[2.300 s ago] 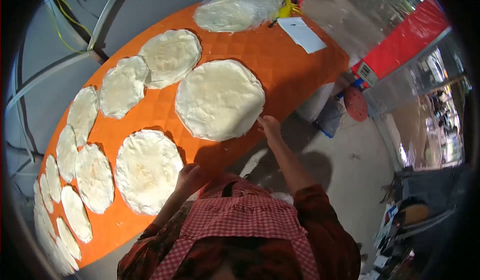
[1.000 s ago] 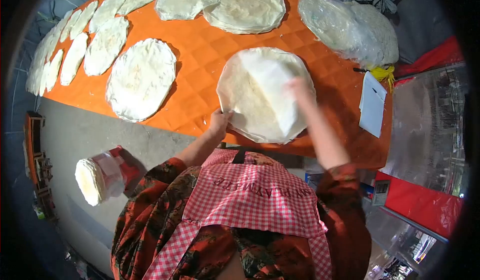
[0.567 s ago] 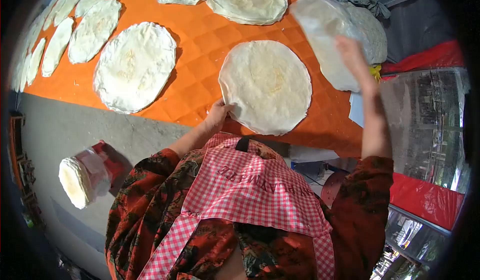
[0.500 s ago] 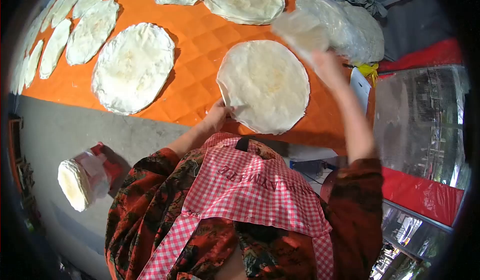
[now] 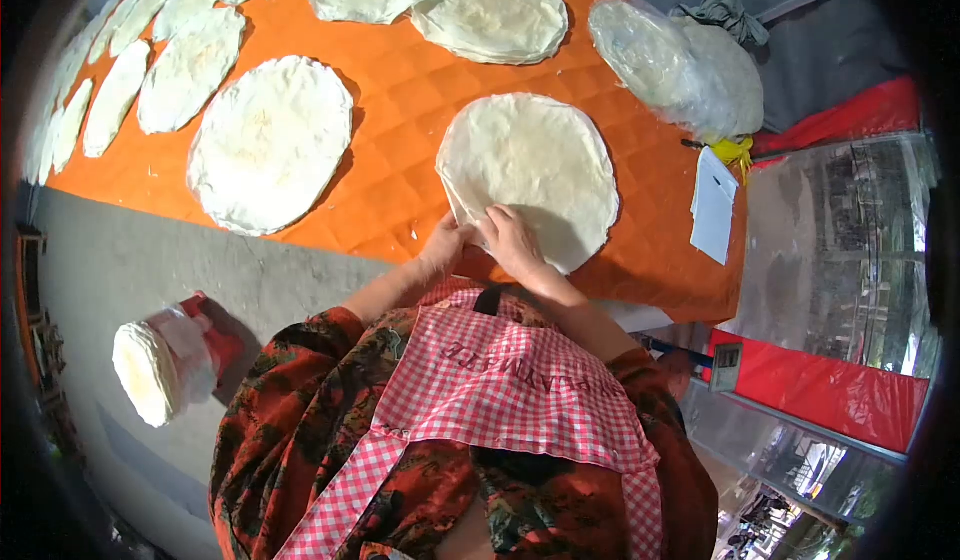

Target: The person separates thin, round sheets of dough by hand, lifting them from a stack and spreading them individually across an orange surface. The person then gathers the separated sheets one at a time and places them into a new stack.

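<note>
A stack of thin, round, pale flatbreads (image 5: pixel 535 160) lies on the orange tabletop in front of me, its near-left edge slightly lifted. My left hand (image 5: pixel 446 242) has its fingers closed on that near-left edge. Close beside it, my right hand (image 5: pixel 512 242) reaches in from the right, fingers curled at the same edge and pinching the flatbread's rim. Part of the rim is hidden behind my fingers.
Another stack of flatbreads (image 5: pixel 270 145) lies to the left, with several more along the far left and back. A clear plastic bag of flatbreads (image 5: pixel 665 60) sits at the back right, near a white notepad (image 5: pixel 713 205). A bagged flatbread stack (image 5: pixel 150 372) is at lower left.
My right hand has come from the back right, where it was beside a blurred pale thing, down to the flatbread's near edge beside my left hand. My left hand stays at that edge.
</note>
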Tool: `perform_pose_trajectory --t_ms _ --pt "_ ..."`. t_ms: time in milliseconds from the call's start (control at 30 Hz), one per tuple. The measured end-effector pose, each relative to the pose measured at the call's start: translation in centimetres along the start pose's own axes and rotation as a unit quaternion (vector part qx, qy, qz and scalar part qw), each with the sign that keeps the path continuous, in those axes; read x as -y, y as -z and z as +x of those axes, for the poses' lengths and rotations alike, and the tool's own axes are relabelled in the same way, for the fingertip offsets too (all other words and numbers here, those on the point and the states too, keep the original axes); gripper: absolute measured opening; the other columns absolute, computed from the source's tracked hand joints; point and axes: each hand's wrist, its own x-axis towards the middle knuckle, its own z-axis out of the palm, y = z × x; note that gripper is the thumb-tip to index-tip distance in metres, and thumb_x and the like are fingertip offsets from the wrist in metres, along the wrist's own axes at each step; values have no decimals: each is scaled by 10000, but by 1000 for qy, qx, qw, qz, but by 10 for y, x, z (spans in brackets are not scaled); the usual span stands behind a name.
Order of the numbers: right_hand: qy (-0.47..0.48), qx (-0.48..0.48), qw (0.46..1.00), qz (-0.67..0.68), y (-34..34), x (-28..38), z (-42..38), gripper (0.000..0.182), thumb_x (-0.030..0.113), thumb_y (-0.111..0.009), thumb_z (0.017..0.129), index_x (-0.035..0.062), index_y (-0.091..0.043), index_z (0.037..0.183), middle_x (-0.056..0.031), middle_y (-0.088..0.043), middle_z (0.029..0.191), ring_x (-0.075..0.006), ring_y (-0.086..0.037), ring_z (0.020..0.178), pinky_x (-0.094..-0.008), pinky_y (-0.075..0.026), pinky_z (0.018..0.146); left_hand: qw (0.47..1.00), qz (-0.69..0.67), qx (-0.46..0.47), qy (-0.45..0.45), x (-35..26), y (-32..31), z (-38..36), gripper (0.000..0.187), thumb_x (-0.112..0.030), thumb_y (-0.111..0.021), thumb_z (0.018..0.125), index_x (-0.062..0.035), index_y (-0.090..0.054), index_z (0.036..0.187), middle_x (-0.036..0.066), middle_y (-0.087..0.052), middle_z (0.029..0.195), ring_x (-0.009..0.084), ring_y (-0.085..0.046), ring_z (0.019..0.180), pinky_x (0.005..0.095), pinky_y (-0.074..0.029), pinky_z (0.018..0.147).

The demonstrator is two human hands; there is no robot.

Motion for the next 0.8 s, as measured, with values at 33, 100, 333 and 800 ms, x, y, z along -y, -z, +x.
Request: perform_pose_trajectory --t_ms 33,100,333,800 --pt "6 15 1000 -4 1 1 -3 337 223 -578 842 -49 -571 1041 -227 -560 1103 -382 -537 1024 -433 -449 869 1000 18 -11 5 4 5 2 346 -39 -492 882 -31 -479 1228 94 -609 1083 218 -613 940 342 -516 816" --pt "30 -28 999 -13 -5 -6 -10 334 202 -590 831 -61 -563 1035 -235 -553 1116 -392 -537 1027 -441 -452 858 999 35 -13 -18 10 7 3 287 -150 -505 919 -32 -514 1181 98 -627 1035 205 -624 895 339 -515 805" --pt "-62 37 991 -115 181 -140 122 118 62 -561 764 -9 -623 693 -117 -636 664 -174 -592 608 -356 -462 562 987 83 -124 53 -9 -8 -4 234 -139 -550 893 34 -585 1046 120 -648 905 239 -641 806 355 -544 698" --pt "-28 107 984 -136 58 6 -9 186 175 -481 848 62 -624 814 -190 -599 792 -357 -605 798 -467 -474 684 995 3 0 101 -40 -26 -8 328 -67 -481 874 46 -469 1182 179 -614 1025 304 -639 854 383 -567 697"
